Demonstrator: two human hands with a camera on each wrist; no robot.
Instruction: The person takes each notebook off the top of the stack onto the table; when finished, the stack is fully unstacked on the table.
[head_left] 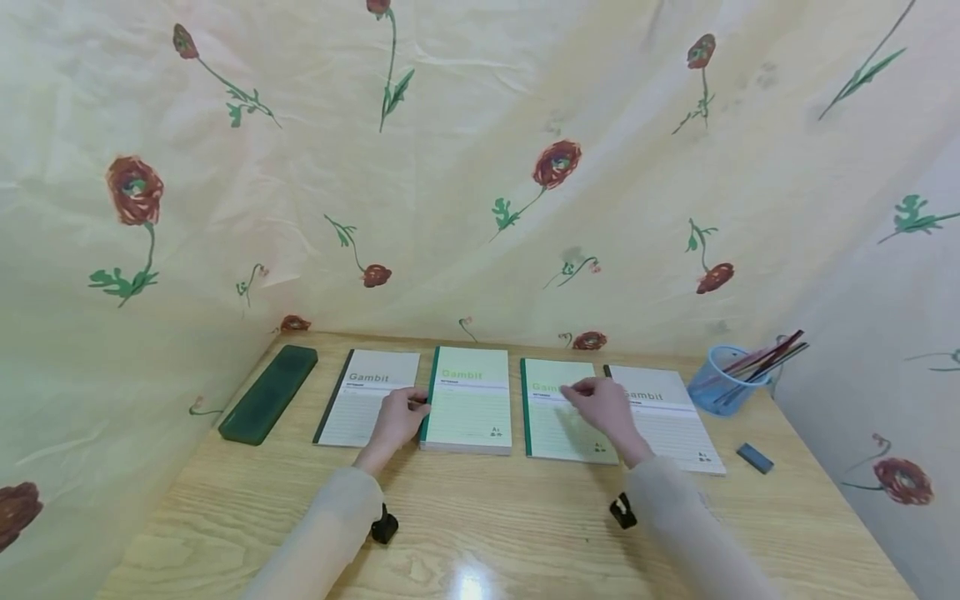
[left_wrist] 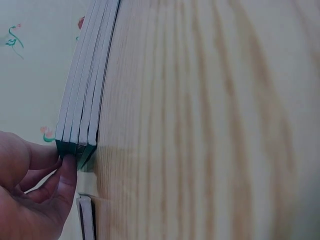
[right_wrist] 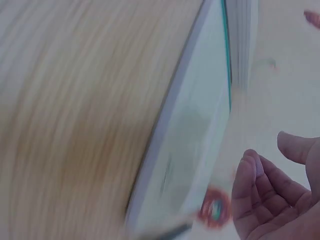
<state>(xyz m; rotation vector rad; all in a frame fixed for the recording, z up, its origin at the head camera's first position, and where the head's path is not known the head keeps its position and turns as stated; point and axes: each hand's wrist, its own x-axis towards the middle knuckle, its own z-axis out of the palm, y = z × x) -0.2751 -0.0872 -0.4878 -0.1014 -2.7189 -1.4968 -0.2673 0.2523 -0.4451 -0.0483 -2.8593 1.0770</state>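
A stack of several green-spined Gambit notebooks (head_left: 471, 408) lies in the middle of the table. My left hand (head_left: 400, 419) is at its left side, and in the left wrist view thumb and fingertips (left_wrist: 68, 167) touch the green spine. To the right lies another green-spined notebook (head_left: 562, 437), with my right hand (head_left: 603, 408) over its upper right part. In the right wrist view that hand holds nothing, and its thumb stands apart from the bent fingers (right_wrist: 246, 185).
Black-spined notebooks lie at left (head_left: 362, 408) and right (head_left: 675, 425). A dark green case (head_left: 270, 396) lies far left. At right stand a blue pen cup (head_left: 716, 392) with pens and, nearer, a small blue-grey block (head_left: 755, 457). A floral curtain (head_left: 450, 208) hangs behind the table.
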